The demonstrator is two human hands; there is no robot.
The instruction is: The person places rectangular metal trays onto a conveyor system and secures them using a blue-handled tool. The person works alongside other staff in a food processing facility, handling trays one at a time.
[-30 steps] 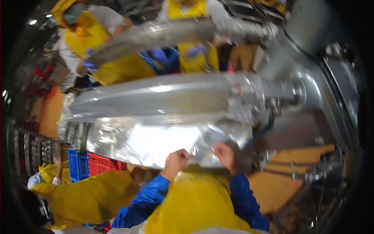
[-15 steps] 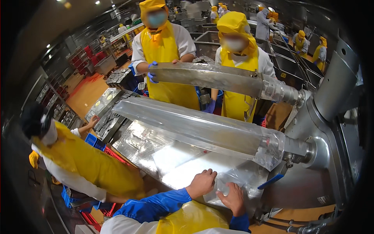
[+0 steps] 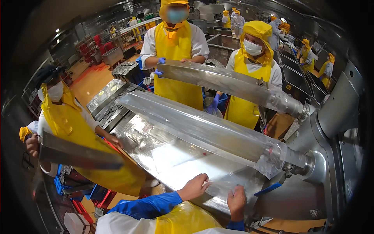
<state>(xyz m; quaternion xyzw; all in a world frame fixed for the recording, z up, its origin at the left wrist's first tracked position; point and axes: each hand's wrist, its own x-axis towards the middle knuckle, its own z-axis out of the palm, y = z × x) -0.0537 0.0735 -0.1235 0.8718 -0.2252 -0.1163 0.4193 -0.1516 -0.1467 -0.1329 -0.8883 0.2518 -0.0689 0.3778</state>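
Close to the table's near edge, my left hand [image 3: 193,187] is bent with its thumb and fingertips pressed together. My right hand [image 3: 236,200] curls its fingers inward to the right of it. Between the two stretches thin, clear plastic film [image 3: 223,182], which both hands seem to pinch; glare blurs its edges. Beyond my hands a long flat metal tube [image 3: 218,134], covered by a clear plastic sleeve [image 3: 167,113], reaches leftward over the metal table [image 3: 171,171].
A second metal tube [image 3: 218,78] runs behind, steadied by a co-worker's gloved hand [image 3: 159,66]. At left another co-worker holds a long metal tray [image 3: 78,152]. A blue lever [image 3: 270,189] sits below the tube's fitting. Metal moulds [image 3: 113,101] cover the table's far left end.
My right hand's fingers have gone from spread to curled, and my left hand has moved slightly down. The co-worker at left has raised a long metal tray. The whole view has shifted.
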